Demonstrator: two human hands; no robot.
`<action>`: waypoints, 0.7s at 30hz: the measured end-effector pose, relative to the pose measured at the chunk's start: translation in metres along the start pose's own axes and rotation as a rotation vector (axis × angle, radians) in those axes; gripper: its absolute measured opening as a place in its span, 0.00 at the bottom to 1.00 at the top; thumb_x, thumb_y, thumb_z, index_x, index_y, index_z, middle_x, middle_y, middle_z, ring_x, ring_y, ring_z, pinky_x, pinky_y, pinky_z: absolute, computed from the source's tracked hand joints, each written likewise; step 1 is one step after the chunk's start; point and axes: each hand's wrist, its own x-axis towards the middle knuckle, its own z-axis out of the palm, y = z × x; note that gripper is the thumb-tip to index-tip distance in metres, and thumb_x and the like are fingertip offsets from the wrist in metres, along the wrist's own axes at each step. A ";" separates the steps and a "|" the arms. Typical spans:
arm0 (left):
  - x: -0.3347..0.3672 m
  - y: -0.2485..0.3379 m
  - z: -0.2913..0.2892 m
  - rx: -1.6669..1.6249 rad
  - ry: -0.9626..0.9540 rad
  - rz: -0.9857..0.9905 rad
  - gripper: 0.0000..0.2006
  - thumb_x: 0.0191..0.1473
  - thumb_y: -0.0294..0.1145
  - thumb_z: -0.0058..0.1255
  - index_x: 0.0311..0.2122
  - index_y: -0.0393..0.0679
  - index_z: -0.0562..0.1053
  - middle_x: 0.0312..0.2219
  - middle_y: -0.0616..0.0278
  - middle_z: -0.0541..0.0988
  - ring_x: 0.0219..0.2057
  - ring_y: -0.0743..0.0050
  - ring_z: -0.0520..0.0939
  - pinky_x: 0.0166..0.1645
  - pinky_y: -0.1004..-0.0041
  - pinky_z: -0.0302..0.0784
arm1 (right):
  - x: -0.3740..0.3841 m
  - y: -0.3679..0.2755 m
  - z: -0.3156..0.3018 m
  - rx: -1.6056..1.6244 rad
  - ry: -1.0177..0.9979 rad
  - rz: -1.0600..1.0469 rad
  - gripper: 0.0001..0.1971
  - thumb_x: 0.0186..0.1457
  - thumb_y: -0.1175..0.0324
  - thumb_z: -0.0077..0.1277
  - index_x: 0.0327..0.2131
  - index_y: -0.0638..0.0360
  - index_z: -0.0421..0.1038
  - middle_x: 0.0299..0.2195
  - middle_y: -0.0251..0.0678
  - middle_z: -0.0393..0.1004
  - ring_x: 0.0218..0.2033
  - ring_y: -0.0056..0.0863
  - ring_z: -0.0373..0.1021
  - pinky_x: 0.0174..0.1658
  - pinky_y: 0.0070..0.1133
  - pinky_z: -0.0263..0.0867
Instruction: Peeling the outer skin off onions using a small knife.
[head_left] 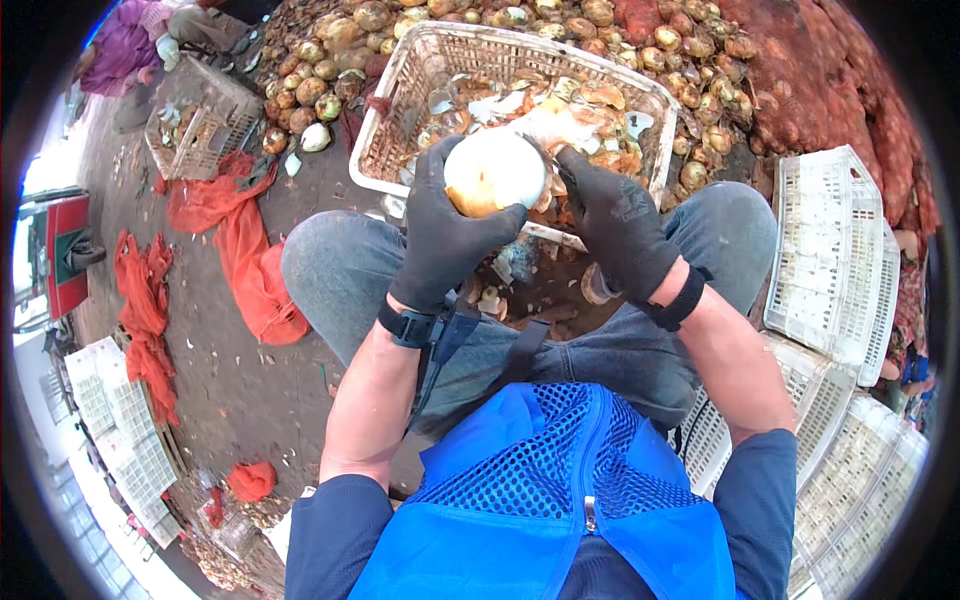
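Onion: we have the pale, mostly bare onion [497, 172] above the near part of a white crate [480, 48], between our two hands and nearer the left.
Left hand: our left hand [455, 215] curls round the onion, fingers along its left side and thumb across its lower edge, gripping it.
Right hand: our right hand [612, 212] is partly closed just right of the onion, fingers bent toward it; whether it touches the onion or pinches anything, we cannot tell.
Peelings: we see loose peelings [500, 105] in the crate, beyond the onion.
Heap: beyond the crate, we see a heap of unpeeled onions [320, 85].
Netting: to our left, red netting [262, 290] lies on the ground.
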 end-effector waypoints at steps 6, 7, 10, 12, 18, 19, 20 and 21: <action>0.003 -0.006 -0.003 0.098 0.023 0.054 0.41 0.38 0.33 0.71 0.58 0.32 0.64 0.48 0.50 0.75 0.50 0.64 0.79 0.54 0.66 0.78 | 0.009 0.001 0.017 0.373 0.005 0.108 0.11 0.59 0.73 0.50 0.45 0.65 0.73 0.30 0.59 0.76 0.32 0.54 0.75 0.34 0.38 0.69; 0.003 -0.006 -0.002 0.128 0.035 0.061 0.40 0.38 0.33 0.70 0.57 0.32 0.65 0.49 0.51 0.75 0.50 0.65 0.79 0.55 0.66 0.78 | 0.009 0.000 0.015 0.374 -0.040 0.156 0.11 0.60 0.72 0.49 0.43 0.67 0.74 0.30 0.60 0.76 0.31 0.54 0.75 0.34 0.37 0.68; 0.002 -0.001 0.002 0.050 0.046 0.040 0.40 0.37 0.32 0.69 0.57 0.33 0.65 0.49 0.52 0.75 0.50 0.65 0.79 0.55 0.66 0.78 | 0.015 0.010 0.024 0.420 -0.046 0.280 0.12 0.63 0.69 0.47 0.42 0.69 0.74 0.29 0.55 0.77 0.29 0.45 0.75 0.35 0.35 0.68; -0.001 0.000 0.004 0.019 -0.003 0.052 0.40 0.38 0.32 0.69 0.58 0.32 0.64 0.49 0.52 0.75 0.50 0.65 0.79 0.55 0.66 0.78 | 0.018 0.015 0.021 0.542 -0.077 0.342 0.13 0.64 0.67 0.47 0.42 0.70 0.74 0.28 0.52 0.77 0.29 0.39 0.73 0.34 0.33 0.67; -0.003 0.004 0.001 -0.369 -0.076 -0.213 0.40 0.42 0.30 0.66 0.60 0.31 0.62 0.50 0.52 0.76 0.50 0.66 0.80 0.56 0.67 0.77 | 0.013 0.009 -0.004 0.606 -0.133 0.485 0.15 0.67 0.63 0.46 0.42 0.70 0.74 0.23 0.43 0.74 0.28 0.26 0.69 0.33 0.30 0.65; -0.002 0.001 0.000 -0.481 -0.053 -0.210 0.39 0.43 0.30 0.65 0.60 0.31 0.62 0.50 0.52 0.76 0.50 0.65 0.80 0.56 0.67 0.77 | 0.012 0.010 -0.007 0.553 -0.127 0.556 0.15 0.67 0.64 0.47 0.43 0.69 0.73 0.22 0.42 0.73 0.27 0.25 0.69 0.32 0.30 0.65; -0.001 0.000 0.000 -0.594 -0.029 -0.208 0.38 0.44 0.29 0.64 0.61 0.32 0.62 0.50 0.52 0.76 0.50 0.65 0.80 0.57 0.67 0.77 | 0.006 0.009 -0.009 0.555 -0.125 0.557 0.15 0.67 0.64 0.47 0.43 0.69 0.73 0.22 0.42 0.73 0.27 0.25 0.69 0.32 0.30 0.65; 0.000 -0.001 0.000 -0.592 -0.031 -0.208 0.38 0.44 0.29 0.64 0.61 0.32 0.62 0.50 0.52 0.76 0.50 0.65 0.80 0.57 0.67 0.77 | -0.002 0.007 -0.011 0.570 -0.086 0.471 0.14 0.68 0.64 0.47 0.47 0.65 0.74 0.20 0.33 0.67 0.23 0.18 0.63 0.26 0.26 0.60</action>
